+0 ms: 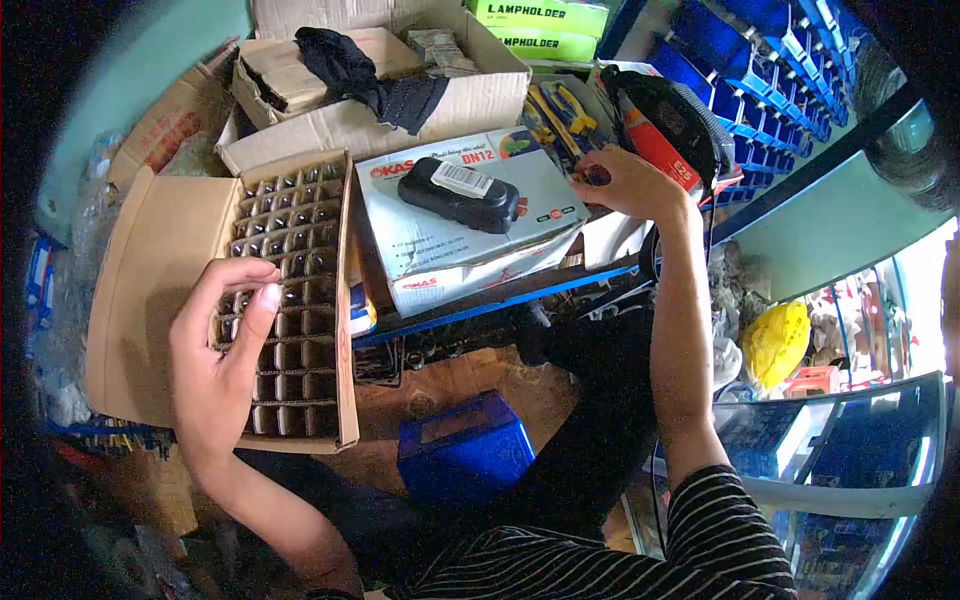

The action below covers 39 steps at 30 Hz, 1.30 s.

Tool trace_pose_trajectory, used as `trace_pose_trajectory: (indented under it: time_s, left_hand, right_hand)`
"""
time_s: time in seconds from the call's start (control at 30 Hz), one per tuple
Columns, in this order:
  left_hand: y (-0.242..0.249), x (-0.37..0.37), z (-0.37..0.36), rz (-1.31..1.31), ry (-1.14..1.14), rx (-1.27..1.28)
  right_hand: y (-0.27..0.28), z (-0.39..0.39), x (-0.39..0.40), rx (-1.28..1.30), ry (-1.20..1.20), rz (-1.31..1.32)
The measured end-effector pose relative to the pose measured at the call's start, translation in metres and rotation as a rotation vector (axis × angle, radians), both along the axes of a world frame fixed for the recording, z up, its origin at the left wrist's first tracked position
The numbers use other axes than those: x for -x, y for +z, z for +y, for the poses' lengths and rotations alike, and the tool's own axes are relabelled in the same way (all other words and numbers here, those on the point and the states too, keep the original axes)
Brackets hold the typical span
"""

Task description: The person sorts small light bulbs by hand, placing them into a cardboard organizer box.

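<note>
My left hand (222,325) is half curled over a cardboard carton (347,390) divided into many small cells. Its thumb and fingertips come near each other with a gap between them, and nothing shows in the hand. Some cells in the far rows seem to hold shiny glass pieces; the near ones look dark inside. My right hand (635,185) is at the right end of a white OKAS box (430,255), fingers bent into a pinch. What they hold, if anything, is hidden. Just beyond it lie tools with yellow-and-blue handles (565,115).
A black device with a barcode label (460,193) lies on the white box. Behind are an open carton (450,110) with black cloth (345,70) and green lampholder boxes (540,30). Blue bins (740,70) stand at right; a blue container (465,450) sits below.
</note>
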<state>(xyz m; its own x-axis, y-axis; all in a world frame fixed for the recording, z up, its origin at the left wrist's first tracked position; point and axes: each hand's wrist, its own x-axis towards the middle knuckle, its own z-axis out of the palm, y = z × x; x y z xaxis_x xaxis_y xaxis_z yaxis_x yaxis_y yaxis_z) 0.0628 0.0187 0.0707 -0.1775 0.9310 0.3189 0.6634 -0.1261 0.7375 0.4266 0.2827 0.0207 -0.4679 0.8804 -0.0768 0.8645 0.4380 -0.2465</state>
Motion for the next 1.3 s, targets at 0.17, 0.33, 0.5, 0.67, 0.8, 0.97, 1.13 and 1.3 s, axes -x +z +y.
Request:
trace_pose_trajectory:
  time_s: [0.17, 0.33, 0.5, 0.67, 0.8, 0.97, 1.13, 1.3]
  left_hand:
    - [0.000, -0.002, 0.000, -0.007, 0.002, -0.013]
    - [0.000, -0.001, 0.000, -0.022, 0.017, -0.015]
    - [0.003, 0.004, 0.000, 0.017, 0.016, 0.003]
    - [0.000, 0.004, 0.000, -0.073, 0.034, -0.054]
    - [0.001, 0.004, -0.001, -0.048, 0.041, -0.067]
    - [0.003, 0.013, -0.004, 0.005, 0.018, -0.036]
    - [0.002, 0.015, -0.005, -0.043, 0.063, -0.109]
    - [0.004, 0.032, -0.009, 0.006, 0.075, -0.155]
  right_hand:
    - [0.003, -0.002, -0.001, 0.083, 0.099, -0.109]
    - [0.008, -0.009, 0.014, 0.215, 0.156, -0.042]
    - [-0.031, 0.015, 0.003, 0.186, 0.166, 0.021]
    - [-0.041, 0.020, 0.003, 0.167, 0.150, 0.028]
    - [-0.057, 0.033, -0.003, 0.070, 0.167, 0.079]
    - [-0.022, 0.005, 0.020, 0.006, 0.159, 0.061]
    - [-0.038, 0.035, 0.013, -0.100, 0.277, 0.023]
    - [0.021, 0.008, 0.010, 0.088, -0.094, 0.372]
